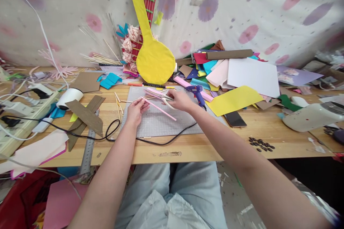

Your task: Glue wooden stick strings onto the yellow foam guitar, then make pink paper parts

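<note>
Between the fingers of my left hand (pixel 137 111) is one end of a thin pink strip (pixel 161 110), which slants down to the right over the grey cutting mat (pixel 150 125). My right hand (pixel 180 100) is closed round the handles of a pair of scissors (pixel 158 94). Their blades point left, close above my left fingers; I cannot tell whether they touch the strip. Thin wooden sticks (pixel 118 104) lie to the left of my left hand. Just beyond my right hand rests a blue glue gun (pixel 197 93) beside a pink bar (pixel 206 95).
A yellow felt banjo shape (pixel 156 61) leans at the back wall. Brown card strips (pixel 87 117) and a steel ruler (pixel 88 155) lie left. Yellow felt (pixel 235 100), a phone (pixel 235 118), black beads (pixel 261 144) and a white bottle (pixel 309 116) are right. A black cable (pixel 172 139) crosses the mat.
</note>
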Tool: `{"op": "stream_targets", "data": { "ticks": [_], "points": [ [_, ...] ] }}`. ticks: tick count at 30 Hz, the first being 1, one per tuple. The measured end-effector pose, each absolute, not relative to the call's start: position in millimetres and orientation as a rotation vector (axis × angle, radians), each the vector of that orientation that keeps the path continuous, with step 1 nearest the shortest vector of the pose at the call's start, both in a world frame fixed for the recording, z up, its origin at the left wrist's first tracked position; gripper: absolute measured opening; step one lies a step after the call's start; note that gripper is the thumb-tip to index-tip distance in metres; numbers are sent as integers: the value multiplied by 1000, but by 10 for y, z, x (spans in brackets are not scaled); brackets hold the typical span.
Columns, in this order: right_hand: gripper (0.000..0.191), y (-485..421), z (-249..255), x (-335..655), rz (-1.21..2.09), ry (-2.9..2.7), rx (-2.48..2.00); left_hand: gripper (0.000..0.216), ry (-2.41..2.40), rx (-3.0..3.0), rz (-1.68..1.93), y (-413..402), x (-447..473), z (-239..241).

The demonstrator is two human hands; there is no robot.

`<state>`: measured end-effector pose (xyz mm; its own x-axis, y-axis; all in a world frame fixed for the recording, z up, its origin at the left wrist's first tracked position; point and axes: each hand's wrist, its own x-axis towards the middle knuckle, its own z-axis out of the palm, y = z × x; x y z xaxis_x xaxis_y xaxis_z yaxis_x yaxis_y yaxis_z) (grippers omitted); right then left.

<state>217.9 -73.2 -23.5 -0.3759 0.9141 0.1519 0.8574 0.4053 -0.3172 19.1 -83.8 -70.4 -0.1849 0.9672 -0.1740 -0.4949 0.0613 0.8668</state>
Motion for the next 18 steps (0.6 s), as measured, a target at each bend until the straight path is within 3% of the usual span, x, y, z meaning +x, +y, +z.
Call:
{"op": "stream_targets", "data": {
  "ticks": [6,18],
  "points": [
    [36,-904,-273,2172,-157,-2607,-1491,5,1019,663,1412,-856,219,-701],
    [37,-936,-170,2206,-267,-2721,-1620,9,977,687,1397,-860,245,-749]
  ]
}}
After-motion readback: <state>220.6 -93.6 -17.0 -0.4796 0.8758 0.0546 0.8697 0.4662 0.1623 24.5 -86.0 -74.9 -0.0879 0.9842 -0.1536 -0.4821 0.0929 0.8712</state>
